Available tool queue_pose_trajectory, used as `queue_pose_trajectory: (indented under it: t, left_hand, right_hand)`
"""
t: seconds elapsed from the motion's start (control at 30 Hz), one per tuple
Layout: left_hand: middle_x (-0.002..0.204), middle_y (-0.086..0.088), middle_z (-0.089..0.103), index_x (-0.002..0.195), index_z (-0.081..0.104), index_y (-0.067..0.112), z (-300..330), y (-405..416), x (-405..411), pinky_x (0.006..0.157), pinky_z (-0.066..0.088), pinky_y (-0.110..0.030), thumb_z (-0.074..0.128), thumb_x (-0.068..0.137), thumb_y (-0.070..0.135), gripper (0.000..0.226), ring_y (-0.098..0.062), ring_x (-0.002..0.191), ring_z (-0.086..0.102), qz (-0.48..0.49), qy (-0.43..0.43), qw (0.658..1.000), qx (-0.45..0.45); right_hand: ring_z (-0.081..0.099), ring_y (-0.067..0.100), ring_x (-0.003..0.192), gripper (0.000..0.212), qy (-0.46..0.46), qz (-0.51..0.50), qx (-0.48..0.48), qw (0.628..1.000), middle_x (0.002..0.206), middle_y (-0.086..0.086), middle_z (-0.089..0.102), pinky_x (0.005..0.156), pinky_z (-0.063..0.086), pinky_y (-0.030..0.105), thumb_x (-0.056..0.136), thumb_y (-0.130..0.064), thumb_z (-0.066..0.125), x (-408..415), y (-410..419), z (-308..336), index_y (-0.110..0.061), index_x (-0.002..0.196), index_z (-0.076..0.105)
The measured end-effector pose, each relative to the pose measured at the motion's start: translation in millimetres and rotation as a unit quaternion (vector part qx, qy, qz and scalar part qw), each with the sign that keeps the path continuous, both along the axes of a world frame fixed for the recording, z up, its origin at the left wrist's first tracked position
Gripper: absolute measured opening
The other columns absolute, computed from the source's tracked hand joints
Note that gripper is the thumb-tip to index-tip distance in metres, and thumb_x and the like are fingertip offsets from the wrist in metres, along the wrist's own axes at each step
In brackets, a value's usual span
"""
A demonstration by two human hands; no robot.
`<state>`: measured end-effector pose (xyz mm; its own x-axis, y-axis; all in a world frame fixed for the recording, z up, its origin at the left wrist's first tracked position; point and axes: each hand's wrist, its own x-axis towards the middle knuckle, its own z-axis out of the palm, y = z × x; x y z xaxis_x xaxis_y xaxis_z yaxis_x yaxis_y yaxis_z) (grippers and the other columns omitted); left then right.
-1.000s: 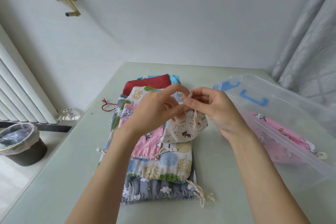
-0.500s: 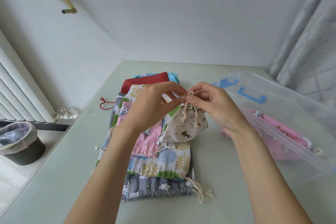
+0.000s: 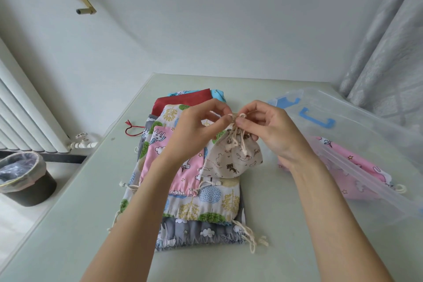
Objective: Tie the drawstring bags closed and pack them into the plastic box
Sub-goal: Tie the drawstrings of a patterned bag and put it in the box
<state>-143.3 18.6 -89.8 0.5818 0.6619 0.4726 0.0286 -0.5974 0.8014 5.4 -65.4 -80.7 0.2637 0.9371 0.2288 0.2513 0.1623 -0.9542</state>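
A small beige drawstring bag (image 3: 231, 162) with animal prints hangs above a stack of flat patterned bags (image 3: 194, 204) in the middle of the table. Its mouth is gathered and its cream cords (image 3: 235, 137) run up to my fingers. My left hand (image 3: 194, 130) and my right hand (image 3: 270, 130) both pinch the cords at the top, fingertips almost touching. The clear plastic box (image 3: 357, 151) with blue handles stands at the right, and a pink star-print bag (image 3: 359, 171) lies inside it.
The pale green table (image 3: 68, 224) meets the wall at the back. A red cord (image 3: 131, 128) trails left of the stack. A radiator (image 3: 20, 117) and a lined bin (image 3: 25, 178) stand on the floor to the left. Grey curtains (image 3: 389, 52) hang at the right.
Both hands have lifted the small beige bag a little and worked the cords at its mouth, which is now drawn tighter. The stack and the box have not moved.
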Motion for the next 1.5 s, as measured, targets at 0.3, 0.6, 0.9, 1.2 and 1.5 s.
queue_pose_trajectory:
  t: [0.3, 0.6, 0.9, 1.2, 1.5]
  left_hand:
    - [0.077, 0.005, 0.073, 0.091, 0.062, 0.010, 1.6, -4.6, -0.2, 0.070, 0.058, -0.032, 0.080, 0.071, 0.010, 0.027, -0.008, 0.066, 0.070, 0.020, 0.037, 0.999, -0.008]
    - [0.068, 0.008, 0.068, 0.090, 0.050, 0.011, 0.1, -7.7, 1.6, 0.064, 0.055, -0.024, 0.074, 0.068, 0.005, 0.033, 0.000, 0.060, 0.064, 0.045, 0.019, 0.997, 0.057]
    - [0.077, -0.007, 0.067, 0.087, 0.045, 0.014, -6.3, -3.4, 1.2, 0.064, 0.050, -0.024, 0.064, 0.069, 0.002, 0.028, -0.015, 0.064, 0.059, -0.100, -0.045, 0.977, -0.181]
    - [0.070, 0.000, 0.066, 0.081, 0.050, 0.015, -8.0, -1.7, 3.4, 0.072, 0.052, -0.024, 0.062, 0.068, 0.008, 0.019, -0.015, 0.068, 0.060, -0.065, -0.027, 0.980, -0.184]
    - [0.068, 0.006, 0.062, 0.071, 0.056, 0.019, -10.2, -7.4, 12.3, 0.068, 0.053, -0.020, 0.065, 0.070, 0.002, 0.019, -0.008, 0.065, 0.061, 0.037, -0.032, 0.998, -0.029]
  right_hand:
    - [0.060, 0.002, 0.064, 0.009, 0.020, 0.001, 0.007, 1.000, 0.082, 0.001, 0.072, 0.054, 0.045, 0.015, 0.080, -0.005, 0.068, 2.7, -0.2, -1.6, -0.012, 0.085, 0.071]
    - [0.060, 0.008, 0.064, 0.006, 0.028, 0.037, 0.001, 0.999, 0.075, -0.004, 0.071, 0.060, 0.049, 0.015, 0.080, -0.011, 0.066, 2.8, -3.1, -1.3, -0.013, 0.083, 0.071]
    - [0.056, 0.003, 0.064, 0.003, 0.100, 0.153, -0.027, 0.983, 0.068, -0.008, 0.065, 0.059, 0.045, 0.013, 0.080, -0.015, 0.061, 4.0, -7.4, -3.2, -0.012, 0.081, 0.061]
    - [0.058, 0.012, 0.063, 0.016, -0.290, -0.053, 0.055, 0.954, 0.073, -0.002, 0.065, 0.064, 0.049, 0.025, 0.075, -0.003, 0.068, -5.7, -7.0, 3.4, -0.018, 0.080, 0.067]
    - [0.058, 0.030, 0.074, 0.010, -0.534, -0.182, 0.095, 0.820, 0.079, 0.013, 0.062, 0.059, 0.035, 0.028, 0.077, 0.000, 0.066, -20.1, 1.8, -4.9, -0.003, 0.086, 0.061]
